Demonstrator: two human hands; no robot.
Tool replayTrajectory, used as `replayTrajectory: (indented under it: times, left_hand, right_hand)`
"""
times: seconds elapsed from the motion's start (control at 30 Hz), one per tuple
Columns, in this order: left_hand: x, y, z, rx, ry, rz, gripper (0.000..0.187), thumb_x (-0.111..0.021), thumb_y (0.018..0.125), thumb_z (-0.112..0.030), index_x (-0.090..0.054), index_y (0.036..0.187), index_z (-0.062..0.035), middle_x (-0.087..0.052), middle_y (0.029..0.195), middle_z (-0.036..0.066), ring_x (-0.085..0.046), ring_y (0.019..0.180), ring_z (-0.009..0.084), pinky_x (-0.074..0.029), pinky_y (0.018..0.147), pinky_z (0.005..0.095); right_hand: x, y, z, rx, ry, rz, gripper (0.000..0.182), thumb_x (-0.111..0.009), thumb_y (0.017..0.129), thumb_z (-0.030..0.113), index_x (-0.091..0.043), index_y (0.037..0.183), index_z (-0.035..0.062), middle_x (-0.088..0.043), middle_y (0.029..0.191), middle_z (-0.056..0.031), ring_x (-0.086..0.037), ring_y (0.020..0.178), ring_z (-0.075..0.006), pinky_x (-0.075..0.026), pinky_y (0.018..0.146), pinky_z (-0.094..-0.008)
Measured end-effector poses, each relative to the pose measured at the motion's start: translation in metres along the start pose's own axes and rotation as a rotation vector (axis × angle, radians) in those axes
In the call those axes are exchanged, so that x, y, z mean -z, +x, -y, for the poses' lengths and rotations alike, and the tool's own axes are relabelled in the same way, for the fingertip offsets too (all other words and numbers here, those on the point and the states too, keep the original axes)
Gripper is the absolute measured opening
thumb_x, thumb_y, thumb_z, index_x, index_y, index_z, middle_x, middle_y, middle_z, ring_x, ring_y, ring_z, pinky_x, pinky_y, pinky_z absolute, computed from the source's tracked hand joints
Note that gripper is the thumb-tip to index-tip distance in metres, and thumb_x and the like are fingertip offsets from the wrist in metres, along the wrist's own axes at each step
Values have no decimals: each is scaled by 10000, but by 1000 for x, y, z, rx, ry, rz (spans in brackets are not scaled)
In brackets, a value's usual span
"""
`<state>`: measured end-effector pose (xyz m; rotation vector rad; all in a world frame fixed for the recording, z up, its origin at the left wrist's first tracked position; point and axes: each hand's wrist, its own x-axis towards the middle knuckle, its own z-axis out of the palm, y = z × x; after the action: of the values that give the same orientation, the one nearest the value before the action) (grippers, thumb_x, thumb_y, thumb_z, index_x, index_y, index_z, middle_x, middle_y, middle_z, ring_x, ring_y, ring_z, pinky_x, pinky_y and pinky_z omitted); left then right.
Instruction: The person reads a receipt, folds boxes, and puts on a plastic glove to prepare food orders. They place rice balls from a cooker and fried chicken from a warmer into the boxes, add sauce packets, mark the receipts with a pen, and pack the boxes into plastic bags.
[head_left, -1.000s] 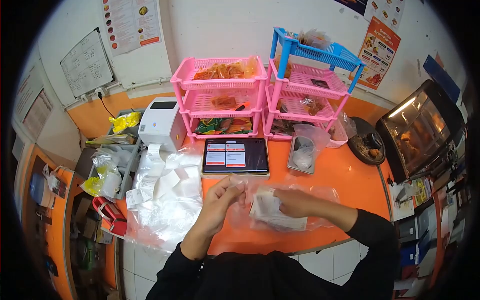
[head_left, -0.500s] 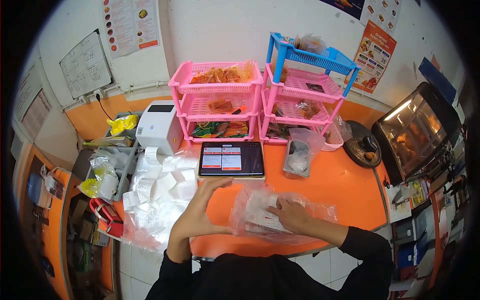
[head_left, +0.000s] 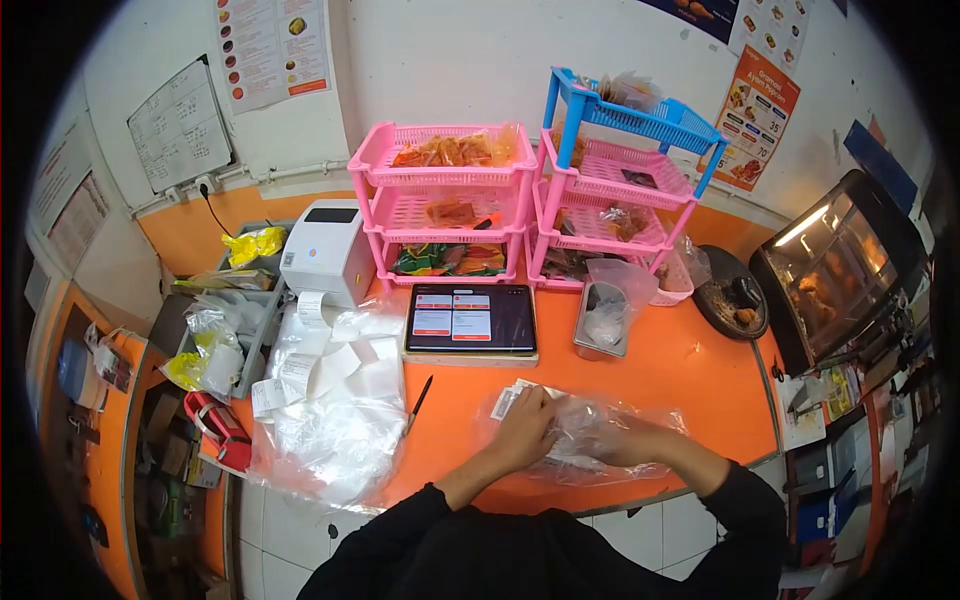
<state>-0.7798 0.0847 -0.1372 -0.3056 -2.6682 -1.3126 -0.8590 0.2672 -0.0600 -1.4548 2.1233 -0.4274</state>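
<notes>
A clear plastic bag (head_left: 572, 432) lies crumpled on the orange counter in front of me, with a white printed slip (head_left: 507, 402) at its far left end. My left hand (head_left: 524, 430) has its fingers closed on the bag's left part, beside the slip. My right hand (head_left: 625, 442) is at the bag's right part; its fingers are blurred and partly covered by the plastic, so their hold cannot be made out. A dark pen (head_left: 420, 403) rests on the counter left of my left hand, beside a spread of clear bags (head_left: 340, 450).
A tablet (head_left: 470, 320) stands behind the bag, with a white label printer (head_left: 325, 255) to its left. A metal container (head_left: 600, 320), pink racks (head_left: 445, 175), a round dark lid (head_left: 728, 290) and a lit food warmer (head_left: 830, 265) line the back and right.
My left hand has moved right and down from its raised, spread pose and closed on the bag. My right hand has shifted right. The pen has come into view.
</notes>
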Motion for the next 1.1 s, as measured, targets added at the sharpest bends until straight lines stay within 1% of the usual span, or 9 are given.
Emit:
replayTrajectory:
  times: [0.27, 0.37, 0.53, 0.6, 0.67, 0.77, 0.83, 1.0, 1.1]
  left_hand:
    - [-3, -2, -6, -136, 331, -71, 374, -560, 809, -126, -553, 1181, -97, -504, 1236, 153, -382, 1234, 349, -171, 1085, 547]
    - [-3, 3, 6, -57, 91, -124, 318, -520, 840, -127, -554, 1152, -74, -546, 1166, 186, -453, 1147, 402, -204, 1085, 509]
    - [-7, 0, 10, 49, -154, -230, 238, -498, 849, -120, -563, 1059, -26, -575, 1045, 218, -536, 922, 474, -290, 1028, 484]
    - [1, 2, -13, 90, -280, -236, 205, -503, 845, -125, -562, 1000, -4, -580, 992, 205, -533, 931, 439, -344, 932, 505]
    - [-9, 6, -13, 15, -179, -215, 208, -502, 846, -130, -559, 996, 2, -579, 974, 196, -521, 943, 428, -351, 905, 502]
    - [-19, 9, -23, 44, -93, -98, 230, -496, 851, -145, -558, 1018, 1, -566, 969, 196, -485, 971, 406, -355, 884, 483]
    - [-21, 10, -26, 44, -409, -239, 277, -495, 862, -164, -538, 1081, 1, -544, 1034, 224, -484, 985, 400, -313, 924, 497]
    - [26, -7, -22, -167, -397, -167, 596, -612, 831, -299, -382, 1276, 23, -426, 1235, 233, -356, 1228, 380, -279, 1029, 426]
    - [24, -29, -14, -61, 614, 46, 788, -629, 762, -530, -394, 1315, -20, -277, 1368, 291, -244, 1280, 463, -166, 1048, 576]
  right_hand:
    - [63, -85, 69, -445, -747, 371, 175, -648, 775, 211, -581, 824, 57, -612, 912, -108, -590, 963, -273, -463, 787, -341]
    - [71, -91, 85, 66, -735, -224, 206, -706, 698, 171, -614, 841, 56, -578, 971, -127, -560, 1015, -259, -450, 819, -319]
    - [13, -87, 7, -66, 534, -700, 929, -837, 591, 283, -357, 1349, 44, -289, 1394, -200, -296, 1308, -368, -287, 1055, -445]
    - [-27, -62, -12, -193, 150, -418, 1139, -841, 579, 389, -160, 1414, 21, -186, 1459, -202, -181, 1362, -363, -209, 1089, -478]
    - [-70, -22, -13, -8, -6, -837, 887, -773, 674, 320, -304, 1347, -16, -309, 1384, -222, -276, 1309, -389, -265, 1051, -495]
    - [-83, 22, -19, -6, -231, -525, 596, -668, 754, 218, -428, 1243, -25, -423, 1266, -238, -406, 1181, -431, -301, 1012, -488]
    - [-80, 36, 3, -89, 29, -874, 428, -594, 766, 127, -491, 1153, -23, -525, 1108, -235, -486, 1046, -448, -373, 936, -477]
    - [-66, 26, 8, -346, 501, -714, 474, -589, 757, 95, -469, 1209, 18, -505, 1173, -249, -487, 1087, -422, -457, 837, -444]
    - [-72, 37, 17, -365, 401, -792, 478, -580, 757, 72, -466, 1218, 18, -504, 1195, -234, -524, 1059, -410, -454, 854, -425]
